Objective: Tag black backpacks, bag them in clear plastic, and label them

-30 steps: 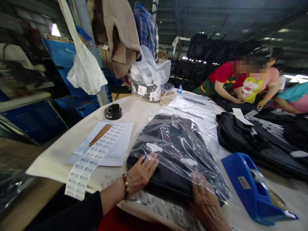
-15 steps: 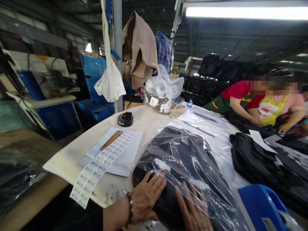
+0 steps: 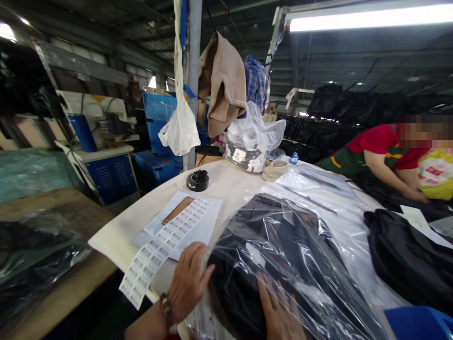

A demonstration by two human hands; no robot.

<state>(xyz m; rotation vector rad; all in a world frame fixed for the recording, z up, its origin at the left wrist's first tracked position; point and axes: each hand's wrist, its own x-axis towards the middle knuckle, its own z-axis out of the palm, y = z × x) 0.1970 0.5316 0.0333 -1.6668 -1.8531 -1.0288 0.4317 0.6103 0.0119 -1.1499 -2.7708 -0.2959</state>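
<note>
A black fabric item, seemingly a bag [image 3: 237,278], lies on the table inside a clear plastic bag [image 3: 311,264]. My left hand [image 3: 187,283], with a beaded bracelet at the wrist, is at the near left edge of the plastic, its fingers curled and the thumb across from them with film between. Flat on the black item rests my right hand [image 3: 281,307], fingers stretched out; shiny film seems to lie over part of it. Left of the plastic, a sheet of barcode labels [image 3: 170,236] lies over white paper [image 3: 208,222] and a brown phone-shaped thing [image 3: 178,210].
A black tape roll [image 3: 197,181] and a plastic-wrapped bundle of labels [image 3: 247,146] sit farther back on the white table [image 3: 116,231]. Black bags [image 3: 406,259] are piled at right, near a blue object [image 3: 417,323]. Beyond them a person in a red top [image 3: 378,146] leans over.
My left hand has lifted off the black item and moved left to the edge of the plastic, its fingers now curled. My right hand stays flat. The view has turned slightly left.
</note>
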